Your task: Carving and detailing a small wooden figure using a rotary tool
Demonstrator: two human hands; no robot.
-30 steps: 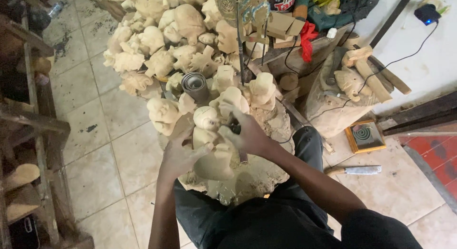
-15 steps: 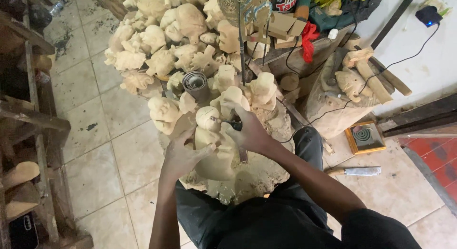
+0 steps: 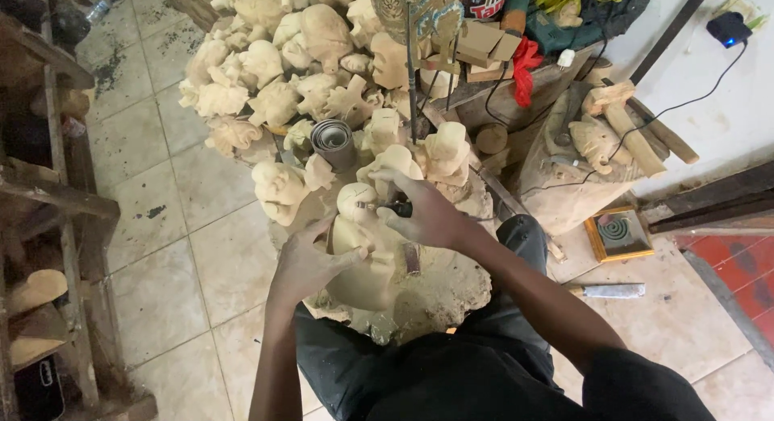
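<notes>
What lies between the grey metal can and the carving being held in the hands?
In the head view, between the grey can and the held carving sit two loose pale wooden figures, with no bare floor showing.

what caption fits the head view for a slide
Left hand steadies a pale carved wooden figure while right hand works it with a small dark tool.

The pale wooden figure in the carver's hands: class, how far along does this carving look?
Done: the wooden figure already has a rounded head and body. In hand: the left hand steadies it while the right hand presses a small dark tool at its neck. Left: its surface looks plain, unpainted.
</notes>
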